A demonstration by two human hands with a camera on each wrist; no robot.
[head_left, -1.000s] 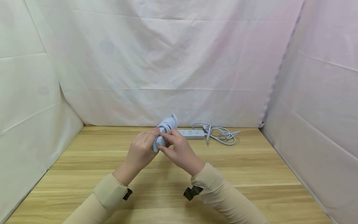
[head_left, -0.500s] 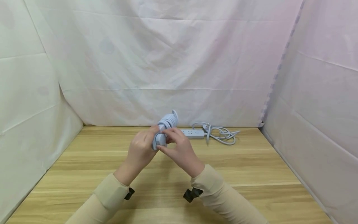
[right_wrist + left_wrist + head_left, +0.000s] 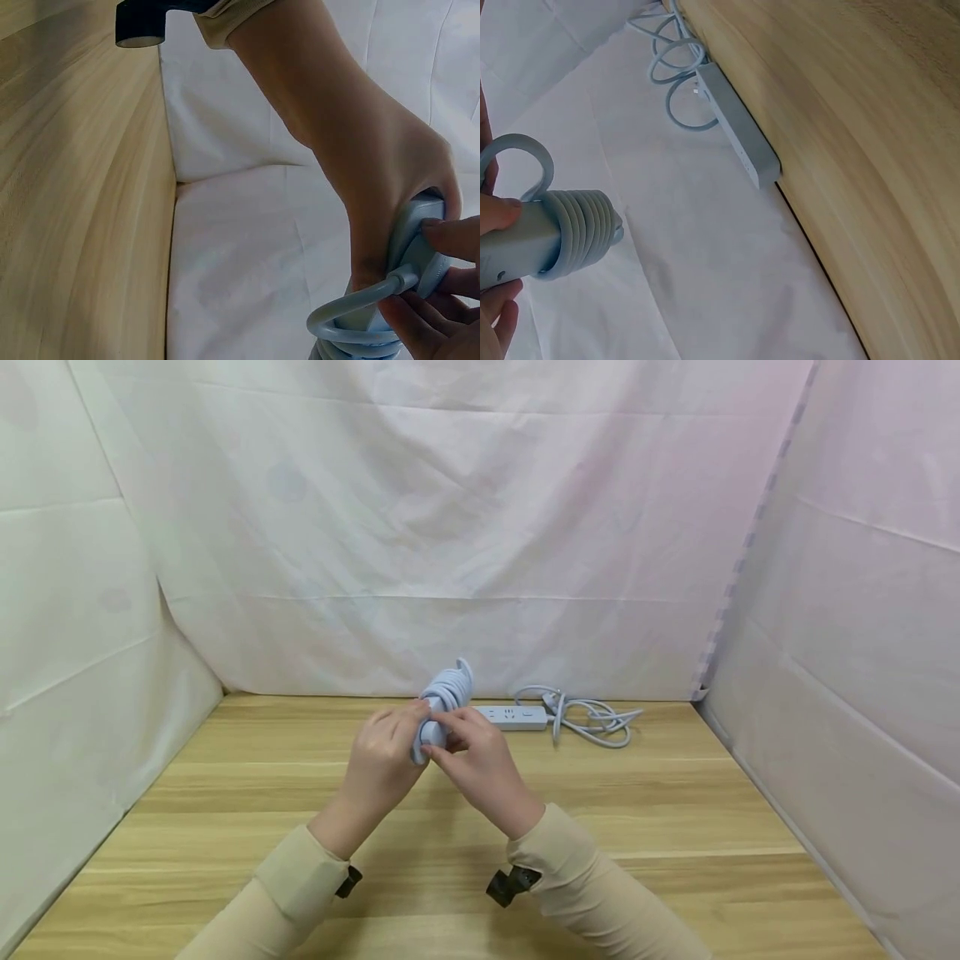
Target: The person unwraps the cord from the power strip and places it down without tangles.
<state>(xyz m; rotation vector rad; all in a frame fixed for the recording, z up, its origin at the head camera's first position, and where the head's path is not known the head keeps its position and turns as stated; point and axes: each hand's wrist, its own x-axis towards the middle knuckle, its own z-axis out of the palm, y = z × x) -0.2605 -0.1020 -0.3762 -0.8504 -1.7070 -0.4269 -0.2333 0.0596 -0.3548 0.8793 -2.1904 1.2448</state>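
Above the middle of the table, my left hand (image 3: 382, 752) grips a light blue-grey power strip (image 3: 517, 244) near its end. Its cord (image 3: 450, 687) is wound in tight turns around the strip's far part, and one loop sticks out. My right hand (image 3: 483, 760) pinches the plug (image 3: 429, 259) between thumb and fingers, close against the strip's face beside the left hand. From the plug, in the right wrist view, the cord bends back to the coil. Whether the plug's pins sit in the sockets is hidden.
A second power strip (image 3: 517, 718) lies on the wooden table (image 3: 637, 827) near the back edge, behind the hands. Its loose cord (image 3: 611, 727) sprawls to the right in loops. White cloth (image 3: 450, 527) hangs behind and at both sides.
The held strip tilted up slightly, then came down a little. The plug turned a bit in the right hand's fingers. Both hands kept their hold; the strip on the table stayed put.
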